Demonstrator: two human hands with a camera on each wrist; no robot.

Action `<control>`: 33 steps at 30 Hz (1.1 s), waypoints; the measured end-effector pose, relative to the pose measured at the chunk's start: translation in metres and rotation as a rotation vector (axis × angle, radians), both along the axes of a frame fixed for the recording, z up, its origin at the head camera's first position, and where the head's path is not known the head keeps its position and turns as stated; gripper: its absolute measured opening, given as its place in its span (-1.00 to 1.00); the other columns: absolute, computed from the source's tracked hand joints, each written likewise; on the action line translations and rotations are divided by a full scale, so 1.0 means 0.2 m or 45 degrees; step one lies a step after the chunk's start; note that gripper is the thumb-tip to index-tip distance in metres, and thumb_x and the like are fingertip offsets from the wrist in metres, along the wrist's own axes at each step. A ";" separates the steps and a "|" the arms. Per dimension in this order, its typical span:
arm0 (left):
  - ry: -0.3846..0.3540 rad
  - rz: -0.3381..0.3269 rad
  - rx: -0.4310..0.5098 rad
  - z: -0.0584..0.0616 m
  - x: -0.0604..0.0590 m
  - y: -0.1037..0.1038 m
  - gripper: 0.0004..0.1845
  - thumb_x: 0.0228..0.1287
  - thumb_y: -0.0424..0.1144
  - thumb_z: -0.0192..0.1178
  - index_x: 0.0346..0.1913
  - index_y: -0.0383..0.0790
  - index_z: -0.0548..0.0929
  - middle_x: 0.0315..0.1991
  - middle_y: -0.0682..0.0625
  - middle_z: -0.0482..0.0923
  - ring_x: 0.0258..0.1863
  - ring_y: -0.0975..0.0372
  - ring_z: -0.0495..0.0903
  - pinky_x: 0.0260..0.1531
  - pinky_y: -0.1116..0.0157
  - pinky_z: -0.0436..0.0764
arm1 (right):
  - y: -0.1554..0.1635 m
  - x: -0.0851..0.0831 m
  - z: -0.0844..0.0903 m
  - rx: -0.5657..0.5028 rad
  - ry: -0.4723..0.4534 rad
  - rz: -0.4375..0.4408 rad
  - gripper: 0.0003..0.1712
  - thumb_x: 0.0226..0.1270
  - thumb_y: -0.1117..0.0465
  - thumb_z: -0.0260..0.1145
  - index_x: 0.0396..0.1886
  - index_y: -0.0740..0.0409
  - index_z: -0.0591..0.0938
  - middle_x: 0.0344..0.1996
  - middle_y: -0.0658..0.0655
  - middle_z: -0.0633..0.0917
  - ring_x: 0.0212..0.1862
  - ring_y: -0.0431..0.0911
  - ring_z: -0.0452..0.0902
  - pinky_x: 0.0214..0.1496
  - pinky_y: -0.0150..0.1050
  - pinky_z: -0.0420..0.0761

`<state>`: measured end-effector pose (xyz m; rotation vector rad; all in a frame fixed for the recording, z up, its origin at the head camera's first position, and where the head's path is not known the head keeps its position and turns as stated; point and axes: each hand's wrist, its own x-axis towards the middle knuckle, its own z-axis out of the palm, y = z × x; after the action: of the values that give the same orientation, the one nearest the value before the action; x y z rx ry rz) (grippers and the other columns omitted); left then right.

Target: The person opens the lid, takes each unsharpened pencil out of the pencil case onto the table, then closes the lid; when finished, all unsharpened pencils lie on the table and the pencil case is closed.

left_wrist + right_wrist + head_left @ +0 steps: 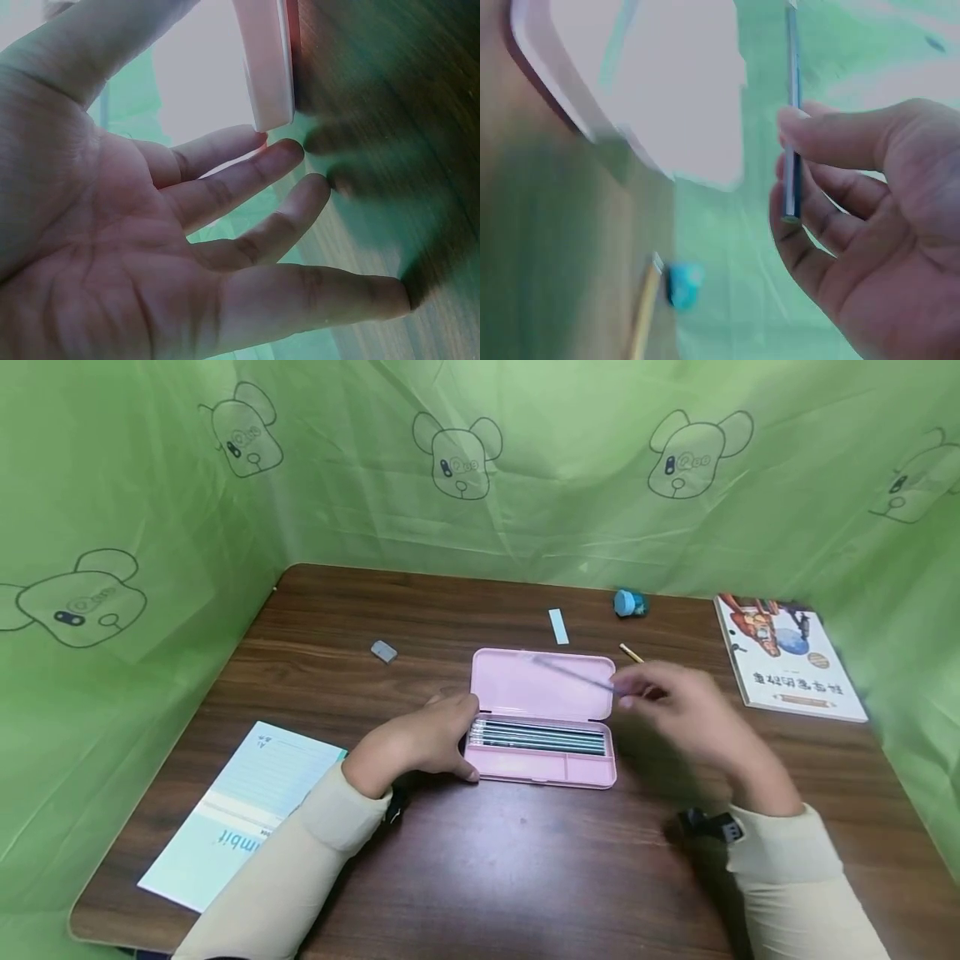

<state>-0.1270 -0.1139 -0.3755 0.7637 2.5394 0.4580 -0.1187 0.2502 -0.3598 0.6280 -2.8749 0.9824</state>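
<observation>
Pencil case lay open at table centre, row of pencils inside its tray. Eraser sat behind-left of case; paper slip, sharpener behind it. Notebook lay front-left, book far right.

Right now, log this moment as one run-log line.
left hand: open, steadying pink pencil case | right hand: pinching pencil above open lid | case: open, pencils inside | table: eraser, notebook, book
</observation>
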 end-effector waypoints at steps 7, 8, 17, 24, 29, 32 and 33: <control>-0.005 0.000 -0.011 0.00 0.01 0.00 -0.21 0.14 -0.02 0.76 0.22 -0.35 0.53 0.18 -0.15 0.64 0.28 0.00 0.59 0.71 -0.07 0.29 | 0.29 -0.07 -0.01 0.033 -0.043 -0.378 -0.68 0.56 0.32 0.48 0.24 0.16 0.77 -0.05 0.30 0.85 -0.14 -0.20 0.72 -0.22 -0.60 0.54; -0.005 0.002 -0.012 0.00 0.01 0.00 -0.21 0.14 -0.01 0.76 0.22 -0.34 0.52 0.18 -0.14 0.64 0.28 0.01 0.59 0.71 -0.08 0.27 | 0.33 -0.09 -0.03 0.051 -0.052 -0.402 -0.67 0.57 0.32 0.47 0.25 0.19 0.76 -0.04 0.32 0.85 -0.11 -0.11 0.75 -0.23 -0.60 0.53; -0.005 0.017 -0.003 0.00 0.01 0.00 -0.21 0.13 -0.01 0.76 0.23 -0.34 0.53 0.18 -0.14 0.64 0.28 -0.01 0.60 0.72 -0.10 0.27 | 0.50 -0.16 -0.24 0.195 -0.164 -0.433 -0.73 0.57 0.36 0.38 0.17 0.32 0.75 -0.05 0.40 0.84 -0.11 0.11 0.72 -0.11 -0.12 0.54; -0.004 0.016 -0.003 0.00 0.01 0.00 -0.22 0.13 -0.01 0.76 0.21 -0.33 0.53 0.18 -0.14 0.65 0.27 0.00 0.61 0.70 -0.08 0.30 | 0.53 -0.18 -0.31 0.205 -0.158 -0.412 -0.76 0.55 0.39 0.38 0.12 0.33 0.76 -0.08 0.39 0.84 -0.07 0.22 0.73 -0.12 -0.07 0.55; -0.005 0.023 -0.007 -0.01 0.01 0.00 -0.22 0.13 -0.01 0.77 0.22 -0.32 0.53 0.17 -0.13 0.65 0.24 0.01 0.61 0.66 -0.06 0.34 | 0.53 -0.18 -0.33 0.195 -0.181 -0.401 -0.75 0.52 0.40 0.39 0.12 0.35 0.76 -0.13 0.37 0.85 -0.10 0.17 0.74 -0.11 -0.10 0.58; -0.007 0.029 -0.012 -0.01 0.01 0.00 -0.22 0.13 -0.01 0.76 0.23 -0.31 0.53 0.17 -0.12 0.65 0.25 0.00 0.60 0.65 -0.06 0.35 | 0.53 -0.18 -0.33 0.202 -0.193 -0.412 -0.74 0.52 0.39 0.39 0.12 0.35 0.76 -0.12 0.38 0.85 -0.10 0.16 0.74 -0.11 -0.11 0.57; -0.005 0.028 -0.012 -0.01 0.01 0.01 -0.22 0.13 -0.01 0.76 0.22 -0.32 0.53 0.17 -0.12 0.65 0.25 0.00 0.60 0.65 -0.06 0.34 | 0.53 -0.18 -0.33 0.202 -0.196 -0.413 -0.73 0.51 0.39 0.39 0.13 0.35 0.76 -0.12 0.38 0.85 -0.10 0.17 0.75 -0.11 -0.11 0.58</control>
<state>-0.1252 -0.1129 -0.3774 0.7319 2.5465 0.4543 -0.1548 0.3568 -0.4248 0.0837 -3.0729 0.7928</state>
